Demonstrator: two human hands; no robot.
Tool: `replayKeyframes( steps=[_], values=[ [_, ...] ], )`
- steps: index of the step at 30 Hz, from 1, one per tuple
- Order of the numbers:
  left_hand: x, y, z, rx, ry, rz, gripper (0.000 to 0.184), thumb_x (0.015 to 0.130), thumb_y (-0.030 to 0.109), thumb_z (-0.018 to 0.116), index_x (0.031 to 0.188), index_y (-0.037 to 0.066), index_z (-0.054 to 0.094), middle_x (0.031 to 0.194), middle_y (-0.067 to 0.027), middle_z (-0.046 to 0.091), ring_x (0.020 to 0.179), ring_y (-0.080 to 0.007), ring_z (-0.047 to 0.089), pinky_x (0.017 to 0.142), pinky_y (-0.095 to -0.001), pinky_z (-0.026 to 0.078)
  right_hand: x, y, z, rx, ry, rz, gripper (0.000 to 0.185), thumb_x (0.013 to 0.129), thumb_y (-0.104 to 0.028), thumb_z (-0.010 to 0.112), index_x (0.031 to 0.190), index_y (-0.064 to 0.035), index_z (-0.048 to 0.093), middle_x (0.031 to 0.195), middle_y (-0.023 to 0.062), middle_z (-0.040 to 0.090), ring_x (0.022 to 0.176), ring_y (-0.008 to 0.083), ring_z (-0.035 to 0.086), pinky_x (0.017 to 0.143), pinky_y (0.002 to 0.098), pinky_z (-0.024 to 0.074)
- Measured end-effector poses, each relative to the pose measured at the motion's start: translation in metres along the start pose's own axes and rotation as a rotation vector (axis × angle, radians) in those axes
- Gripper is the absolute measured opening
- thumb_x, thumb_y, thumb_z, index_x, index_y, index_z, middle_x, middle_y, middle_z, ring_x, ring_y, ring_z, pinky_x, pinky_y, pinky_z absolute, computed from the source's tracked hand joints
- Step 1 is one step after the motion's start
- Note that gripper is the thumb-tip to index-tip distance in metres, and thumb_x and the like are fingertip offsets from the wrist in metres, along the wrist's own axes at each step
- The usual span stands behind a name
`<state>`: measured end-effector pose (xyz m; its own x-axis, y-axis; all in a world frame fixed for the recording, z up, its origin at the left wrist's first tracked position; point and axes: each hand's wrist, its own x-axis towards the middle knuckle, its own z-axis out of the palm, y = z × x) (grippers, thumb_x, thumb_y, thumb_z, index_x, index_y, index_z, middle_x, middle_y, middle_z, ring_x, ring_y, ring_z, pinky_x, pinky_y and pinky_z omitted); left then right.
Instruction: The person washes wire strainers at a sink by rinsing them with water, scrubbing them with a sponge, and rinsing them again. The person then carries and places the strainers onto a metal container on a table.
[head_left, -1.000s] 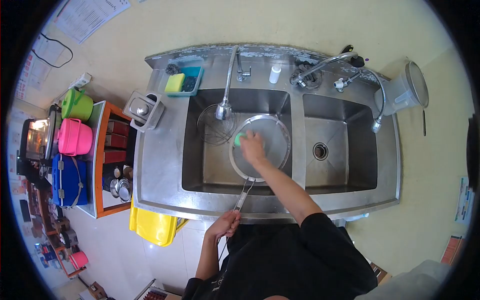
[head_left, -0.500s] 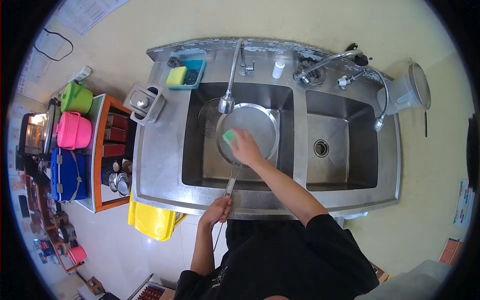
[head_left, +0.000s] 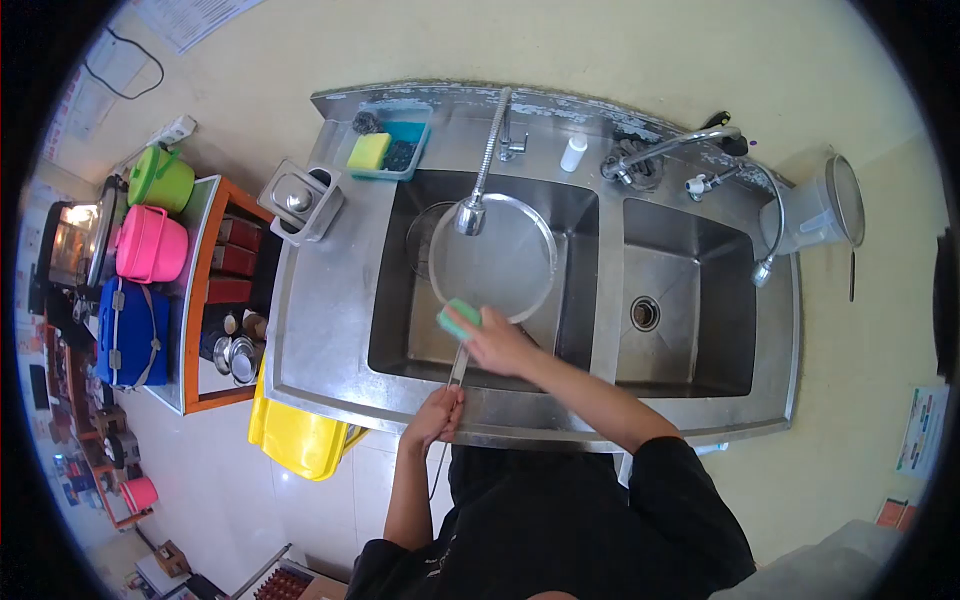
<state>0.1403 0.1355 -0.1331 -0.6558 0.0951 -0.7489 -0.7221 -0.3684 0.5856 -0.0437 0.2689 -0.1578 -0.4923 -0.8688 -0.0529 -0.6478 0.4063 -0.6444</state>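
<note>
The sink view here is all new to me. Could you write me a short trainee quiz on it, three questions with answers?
1. Multiple choice: the green sponge is held by (A) the left hand, (B) the right hand, (C) neither hand.
2. True or false: the yellow sponge lies in a sink basin.
3. Fill in the blank: the left hand grips the strainer by its ____.

Key: 1. B. 2. False; it lies in the blue tray behind the basins. 3. Handle.
</note>
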Motion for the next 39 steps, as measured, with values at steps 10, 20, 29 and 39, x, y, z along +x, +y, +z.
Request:
replayKeyframes(
  steps=[10,20,29,39],
  values=[
    [0.006,0.019,-0.005,-0.072,-0.025,-0.021,0.018,0.103,0.028,0.039,0.095,0.014,0.047,0.058,0.0050,0.033,0.042,-0.0067,0.023,0.037,-0.0251,0.019,-0.015,-0.023,0.010,0.013,0.198,0.105,0.062,0.094,-0.023,0.059,0.152,-0.0253,0.036,0.101,0.0240,0.052,0.086,0.0420,0.057,0.072,0.0522,0.0471],
    [0.027,0.013,-0.019,-0.254,-0.035,0.002,0.015,0.086,0.016,0.041,0.101,0.013,0.046,0.057,0.0050,0.029,0.043,-0.0072,0.022,0.038,-0.0256,0.020,-0.042,-0.022,0.010,-0.041,0.033,-0.116,0.062,0.092,-0.022,0.060,0.150,-0.0304,0.041,0.094,0.0189,0.049,0.082,0.0377,0.056,0.072,0.0480,0.0465],
    [0.035,0.030,-0.006,-0.186,0.001,0.096,0.029,0.107,0.038,0.037,0.098,0.013,0.048,0.055,0.0048,0.033,0.040,-0.0060,0.030,0.036,-0.0250,0.030,-0.038,0.052,0.072,1.029,0.385,0.710,0.044,0.107,-0.034,0.035,0.147,-0.0169,0.042,0.107,0.0126,0.066,0.081,0.0253,0.063,0.073,0.0372,0.0504],
    [0.033,0.017,-0.043,0.051,-0.043,-0.138,0.028,0.104,0.031,0.044,0.095,0.005,0.049,0.056,0.0015,0.040,0.045,-0.0105,0.042,0.044,-0.0299,0.050,-0.064,0.081,0.004,1.699,0.658,0.780,0.030,0.103,-0.039,0.040,0.123,-0.0167,0.047,0.095,0.0115,0.065,0.075,0.0232,0.063,0.067,0.0365,0.0505]
  ],
)
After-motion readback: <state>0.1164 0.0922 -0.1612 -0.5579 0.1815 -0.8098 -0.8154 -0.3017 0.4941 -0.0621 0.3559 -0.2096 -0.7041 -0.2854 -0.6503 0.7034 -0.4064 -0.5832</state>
